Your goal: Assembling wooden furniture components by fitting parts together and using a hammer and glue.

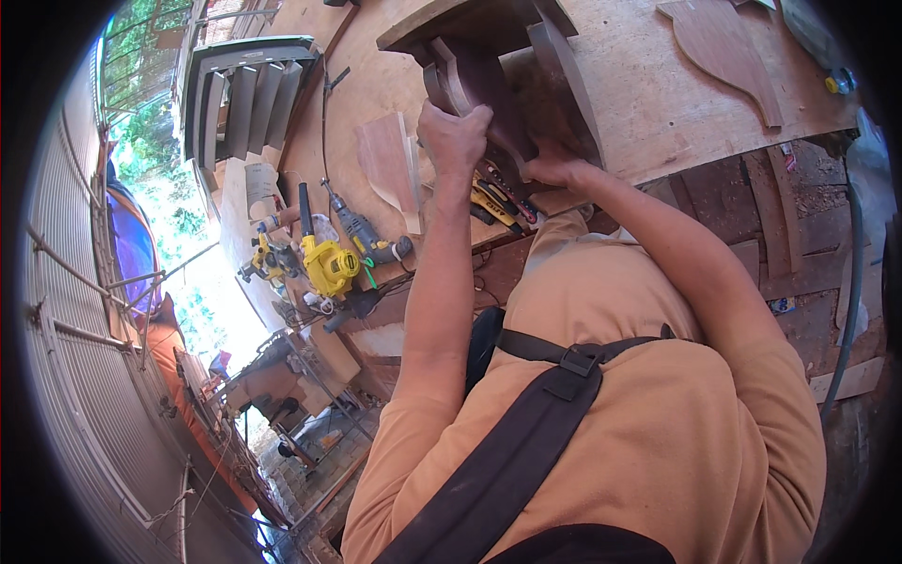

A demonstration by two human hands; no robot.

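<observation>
A dark brown wooden piece point(493, 89), with a flat board at its far end and curved side panels, lies on the plywood workbench in front of me. My left hand point(454, 136) is closed round the edge of its left curved panel, thumb on top. My right hand point(556, 169) grips the near end of that same panel, between the two sides; part of its fingers is in shadow. Just below the piece, yellow-and-black hand tools point(496, 205) lie close to the bench edge.
Left of my hands lies a curved plywood cutout point(387, 164). Beyond it are a grey drill point(362, 230), a yellow blower point(329, 268) and a slatted grey frame point(249, 99). Another curved cutout point(728, 52) rests at the far right. Wooden boards point(799, 235) lie below the bench edge.
</observation>
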